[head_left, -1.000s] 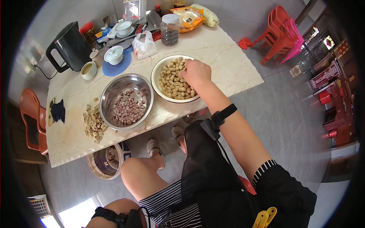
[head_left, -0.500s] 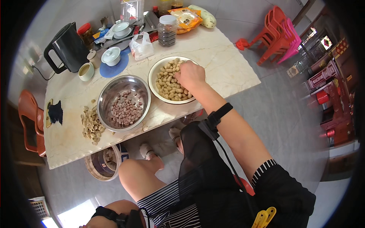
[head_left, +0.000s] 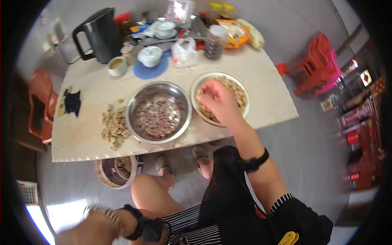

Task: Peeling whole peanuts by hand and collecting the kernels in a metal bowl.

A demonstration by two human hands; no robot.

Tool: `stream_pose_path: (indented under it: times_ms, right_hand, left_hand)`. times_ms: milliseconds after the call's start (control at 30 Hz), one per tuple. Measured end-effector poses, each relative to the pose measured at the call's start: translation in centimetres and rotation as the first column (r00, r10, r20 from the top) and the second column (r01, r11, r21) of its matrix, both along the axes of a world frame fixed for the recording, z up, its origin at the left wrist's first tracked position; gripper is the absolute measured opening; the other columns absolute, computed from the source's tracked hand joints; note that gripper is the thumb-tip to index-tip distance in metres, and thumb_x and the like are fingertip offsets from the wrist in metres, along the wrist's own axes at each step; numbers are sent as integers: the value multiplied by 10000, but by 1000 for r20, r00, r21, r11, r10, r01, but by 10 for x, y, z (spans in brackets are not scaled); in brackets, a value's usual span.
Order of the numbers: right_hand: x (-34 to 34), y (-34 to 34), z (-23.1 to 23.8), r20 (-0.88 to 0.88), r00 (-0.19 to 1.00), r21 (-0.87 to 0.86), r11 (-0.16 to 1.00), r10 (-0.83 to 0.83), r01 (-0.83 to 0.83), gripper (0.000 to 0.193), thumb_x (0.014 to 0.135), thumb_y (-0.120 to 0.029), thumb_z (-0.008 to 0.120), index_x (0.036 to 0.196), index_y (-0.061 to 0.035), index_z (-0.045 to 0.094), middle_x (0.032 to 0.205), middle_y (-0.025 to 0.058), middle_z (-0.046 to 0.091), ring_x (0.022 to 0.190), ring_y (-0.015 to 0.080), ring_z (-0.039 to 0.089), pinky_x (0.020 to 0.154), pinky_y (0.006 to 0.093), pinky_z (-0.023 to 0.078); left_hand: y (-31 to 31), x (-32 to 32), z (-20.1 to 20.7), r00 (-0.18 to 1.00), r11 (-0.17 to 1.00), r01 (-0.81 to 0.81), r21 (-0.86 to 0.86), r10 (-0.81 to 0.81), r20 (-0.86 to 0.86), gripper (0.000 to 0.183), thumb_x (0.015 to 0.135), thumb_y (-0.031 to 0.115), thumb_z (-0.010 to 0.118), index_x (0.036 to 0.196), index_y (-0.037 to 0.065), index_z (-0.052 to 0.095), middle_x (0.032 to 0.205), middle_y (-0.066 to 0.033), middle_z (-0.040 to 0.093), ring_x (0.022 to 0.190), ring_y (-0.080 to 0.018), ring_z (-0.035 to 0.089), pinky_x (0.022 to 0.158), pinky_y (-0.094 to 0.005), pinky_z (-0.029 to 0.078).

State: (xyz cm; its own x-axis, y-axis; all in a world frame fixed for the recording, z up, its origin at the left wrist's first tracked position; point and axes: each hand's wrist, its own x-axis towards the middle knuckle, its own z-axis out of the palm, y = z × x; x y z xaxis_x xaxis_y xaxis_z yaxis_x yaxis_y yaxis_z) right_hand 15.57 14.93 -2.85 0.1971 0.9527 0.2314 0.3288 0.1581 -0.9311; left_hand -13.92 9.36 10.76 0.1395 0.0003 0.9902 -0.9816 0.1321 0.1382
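Observation:
My right hand (head_left: 219, 101) is over the white bowl (head_left: 194, 83), with thumb and fingers pinched together. Motion blur hides what, if anything, is between the fingertips. Unshelled peanuts (head_left: 237, 90) fill much of that bowl. To its left stands a steel bowl (head_left: 134, 98) holding shelled, reddish-skinned peanut kernels (head_left: 159, 118). A pile of empty peanut shells (head_left: 115, 127) lies on the tabletop left of the steel bowl. Low at the lower left is my left hand (head_left: 83, 232), a bracelet at its wrist; the frame edge cuts off its fingers.
Along the table's (head_left: 269, 94) back stand a black kettle (head_left: 104, 36), a cup (head_left: 117, 66), a lidded bowl (head_left: 150, 56) on a blue mat, a plastic bag (head_left: 184, 52) and a jar (head_left: 214, 43). A bucket (head_left: 118, 173) sits below the front edge. Red chairs (head_left: 314, 61) are stacked at right.
My right hand has lifted out of the peanuts and shifted toward the bowl's left side. My left hand has come further into view at lower left. The whole view has shifted.

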Motion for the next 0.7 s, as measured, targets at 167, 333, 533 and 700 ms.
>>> stream_pose_path:
  times_ms: [167, 333, 533, 700]
  right_hand:
    - [-48, -6, 22, -252, 954, 5, 986, 164, -168, 199, 784, -17, 684, 934, -43, 556, 1002, 33, 581, 814, 63, 521, 724, 228, 455]
    - [-78, 11, 13, -423, 848, 66, 944, 321, -324, 238, 761, -61, 727, 927, -47, 558, 1126, 49, 531, 829, 59, 505, 686, 195, 434]
    - [-90, 23, 12, -570, 769, -45, 923, 291, -382, 220, 829, -106, 678, 1017, -24, 597, 967, 38, 535, 780, 75, 530, 675, 217, 458]
    - [-98, 36, -9, -105, 965, 205, 955, 239, -214, 211, 876, -162, 623, 1034, -26, 648, 861, 51, 539, 721, 127, 555, 637, 242, 455]
  left_hand:
    - [57, 29, -85, 436, 346, -866, -361, 168, -884, 274, 911, 341, 552, 880, 69, 549, 688, 32, 473, 541, -70, 400, 442, -213, 326]
    - [91, 65, -115, 169, 419, -884, -205, -121, -978, 300, 956, 372, 471, 936, 89, 568, 692, 49, 491, 551, -34, 423, 466, -169, 338]
    - [104, 68, -136, 408, 393, -801, -452, -193, -892, 348, 954, 420, 466, 997, 95, 585, 687, 56, 500, 532, -29, 446, 456, -157, 354]
    - [106, 70, -147, 301, 310, -887, -342, -174, -938, 386, 957, 448, 436, 981, 82, 556, 717, 23, 524, 575, -60, 473, 483, -186, 371]
